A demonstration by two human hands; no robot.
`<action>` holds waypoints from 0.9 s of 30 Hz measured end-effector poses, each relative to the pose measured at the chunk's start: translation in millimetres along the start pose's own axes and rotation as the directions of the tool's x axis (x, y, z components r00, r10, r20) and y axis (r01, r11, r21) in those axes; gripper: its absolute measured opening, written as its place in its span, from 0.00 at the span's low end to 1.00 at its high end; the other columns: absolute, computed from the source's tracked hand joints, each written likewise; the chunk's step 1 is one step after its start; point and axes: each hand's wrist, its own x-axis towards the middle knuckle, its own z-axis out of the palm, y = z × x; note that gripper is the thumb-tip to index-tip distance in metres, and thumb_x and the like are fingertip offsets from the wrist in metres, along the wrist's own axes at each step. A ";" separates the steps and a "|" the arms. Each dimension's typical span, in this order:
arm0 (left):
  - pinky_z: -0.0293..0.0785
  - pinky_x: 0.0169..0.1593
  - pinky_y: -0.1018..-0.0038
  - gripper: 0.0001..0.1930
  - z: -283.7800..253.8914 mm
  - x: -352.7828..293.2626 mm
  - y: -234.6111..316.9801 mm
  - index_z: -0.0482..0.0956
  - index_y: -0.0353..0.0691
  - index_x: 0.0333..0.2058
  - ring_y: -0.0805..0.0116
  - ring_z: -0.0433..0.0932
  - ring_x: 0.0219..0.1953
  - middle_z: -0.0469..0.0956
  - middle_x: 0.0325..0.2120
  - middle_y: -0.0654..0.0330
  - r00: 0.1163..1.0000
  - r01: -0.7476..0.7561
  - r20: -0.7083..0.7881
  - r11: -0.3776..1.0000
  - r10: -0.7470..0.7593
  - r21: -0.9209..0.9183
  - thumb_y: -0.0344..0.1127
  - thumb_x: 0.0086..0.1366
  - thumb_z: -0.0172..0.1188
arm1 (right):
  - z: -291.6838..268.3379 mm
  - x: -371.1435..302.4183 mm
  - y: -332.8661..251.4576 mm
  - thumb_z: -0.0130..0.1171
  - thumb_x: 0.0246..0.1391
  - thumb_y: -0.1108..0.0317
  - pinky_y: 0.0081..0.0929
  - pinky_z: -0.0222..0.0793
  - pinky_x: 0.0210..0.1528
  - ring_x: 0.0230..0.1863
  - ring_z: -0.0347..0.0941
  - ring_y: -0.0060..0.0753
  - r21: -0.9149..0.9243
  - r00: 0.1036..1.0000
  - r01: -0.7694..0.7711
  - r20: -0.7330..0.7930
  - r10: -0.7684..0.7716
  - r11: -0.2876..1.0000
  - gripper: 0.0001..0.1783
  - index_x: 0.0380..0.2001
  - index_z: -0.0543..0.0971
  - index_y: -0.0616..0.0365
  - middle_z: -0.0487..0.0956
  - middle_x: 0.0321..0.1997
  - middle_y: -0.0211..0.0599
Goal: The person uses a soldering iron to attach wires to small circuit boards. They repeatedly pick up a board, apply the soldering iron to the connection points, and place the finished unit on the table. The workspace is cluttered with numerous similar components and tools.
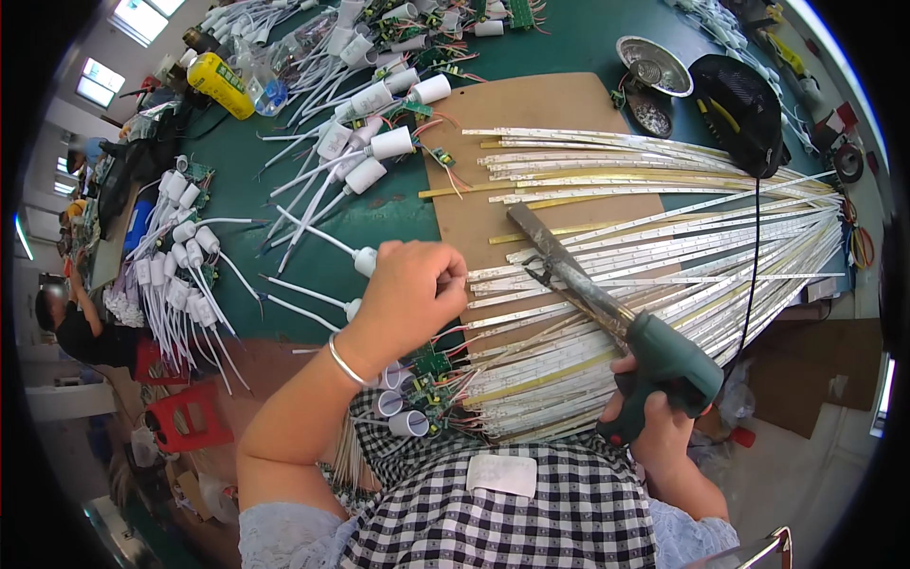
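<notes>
My right hand [654,427] grips a soldering gun [668,356] by its dark green handle. Its long metal barrel slants up and left across a fan of thin white and yellow LED strips [607,303]. Left of the gun tip, my left hand [412,289] is closed, thumb and fingers together by the strips' left ends; what it pinches is hidden. White cylindrical housings with cables [365,261] lie just beyond that wrist. Below it, small green circuit boards [436,365] with red wires sit among more white housings [408,423], close to my checked apron [493,522].
Under the strips is a brown board [540,104] on the green table [379,218]. Piled housings [370,100] and a yellow bottle [220,85] stand at the far left. A metal bowl [654,66] and black cap [735,109] sit far right, with a black cord [755,247] crossing the strips.
</notes>
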 end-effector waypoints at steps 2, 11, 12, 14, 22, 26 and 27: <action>0.65 0.40 0.67 0.05 2.6 -5.1 -0.2 0.75 0.40 0.26 0.62 0.73 0.27 0.75 0.20 0.61 1.000 -0.008 0.011 1.000 0.008 0.006 0.31 0.53 0.63 | 0.5 -0.5 0.2 0.56 0.60 0.54 0.26 0.73 0.31 0.27 0.76 0.29 0.005 1.000 -0.006 0.000 0.006 1.000 0.30 0.56 0.68 0.65 0.78 0.49 0.43; 0.66 0.39 0.64 0.06 3.6 -12.2 -0.6 0.75 0.40 0.27 0.58 0.71 0.30 0.73 0.23 0.60 0.979 -0.195 -0.033 0.974 0.200 0.115 0.26 0.51 0.62 | -0.4 1.0 5.4 0.56 0.60 0.55 0.27 0.73 0.31 0.27 0.76 0.30 0.015 0.998 -0.047 0.030 0.046 0.999 0.30 0.57 0.67 0.65 0.77 0.49 0.44; 0.65 0.40 0.65 0.06 1.8 -11.8 0.2 0.75 0.41 0.27 0.59 0.71 0.30 0.73 0.23 0.60 0.978 -0.202 -0.033 0.971 0.208 0.127 0.26 0.51 0.62 | -0.5 0.8 5.7 0.56 0.60 0.55 0.27 0.73 0.31 0.27 0.76 0.30 0.018 0.999 -0.047 0.029 0.046 0.999 0.30 0.57 0.67 0.65 0.77 0.49 0.44; 0.63 0.41 0.65 0.06 -0.3 -10.5 2.5 0.75 0.41 0.27 0.60 0.71 0.31 0.73 0.23 0.61 0.979 -0.190 -0.045 0.970 0.199 0.150 0.27 0.51 0.63 | -0.3 1.6 5.7 0.56 0.60 0.55 0.27 0.73 0.31 0.27 0.76 0.30 0.023 0.999 -0.044 0.024 0.044 0.999 0.30 0.57 0.67 0.65 0.77 0.49 0.44; 0.59 0.44 0.66 0.04 6.8 -8.1 5.8 0.77 0.44 0.26 0.64 0.71 0.32 0.73 0.21 0.66 0.990 -0.105 -0.080 0.989 0.114 0.106 0.31 0.54 0.65 | 0.8 2.2 4.9 0.55 0.60 0.49 0.27 0.73 0.23 0.25 0.76 0.35 -0.045 0.998 -0.034 0.047 0.036 0.998 0.34 0.57 0.63 0.67 0.73 0.50 0.50; 0.56 0.46 0.64 0.04 10.8 -9.8 7.5 0.78 0.46 0.27 0.65 0.71 0.33 0.73 0.22 0.68 0.989 -0.101 -0.082 0.974 0.119 0.201 0.32 0.53 0.65 | 1.9 0.5 6.3 0.55 0.60 0.51 0.27 0.73 0.26 0.26 0.76 0.33 -0.008 0.999 -0.034 0.034 0.034 0.999 0.33 0.57 0.65 0.66 0.74 0.50 0.47; 0.55 0.47 0.64 0.04 10.4 -10.1 9.0 0.78 0.46 0.27 0.66 0.71 0.33 0.74 0.22 0.69 0.990 -0.096 -0.082 0.969 0.117 0.228 0.32 0.53 0.66 | 3.2 0.4 5.8 0.56 0.60 0.53 0.27 0.74 0.29 0.27 0.76 0.31 0.013 0.999 -0.035 0.027 0.035 0.999 0.31 0.57 0.66 0.66 0.76 0.49 0.45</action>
